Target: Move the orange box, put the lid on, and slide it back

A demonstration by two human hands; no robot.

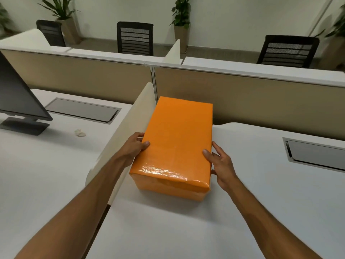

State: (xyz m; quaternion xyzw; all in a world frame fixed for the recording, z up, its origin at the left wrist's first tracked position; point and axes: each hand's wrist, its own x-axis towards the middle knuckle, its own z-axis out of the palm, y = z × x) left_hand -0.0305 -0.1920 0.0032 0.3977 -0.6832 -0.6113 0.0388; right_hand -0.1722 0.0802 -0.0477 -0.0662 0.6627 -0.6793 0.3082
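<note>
An orange box [177, 143] with a glossy orange lid on top rests on the white desk [261, 193], its long side running away from me toward the beige back partition. My left hand [135, 145] grips its left edge, thumb on the lid and fingers down the side. My right hand [219, 163] holds the right edge the same way, thumb on top. The box's near end is slightly crumpled and shiny. Its left side lies close against the cream side divider.
A cream divider [130, 128] runs along the box's left. Beyond it, a monitor [16, 98] and a crumpled scrap [79, 132] sit on the neighbouring desk. Cable hatches [315, 156] are set in the desks. A beige partition [261, 98] closes the back; chairs and plants stand beyond.
</note>
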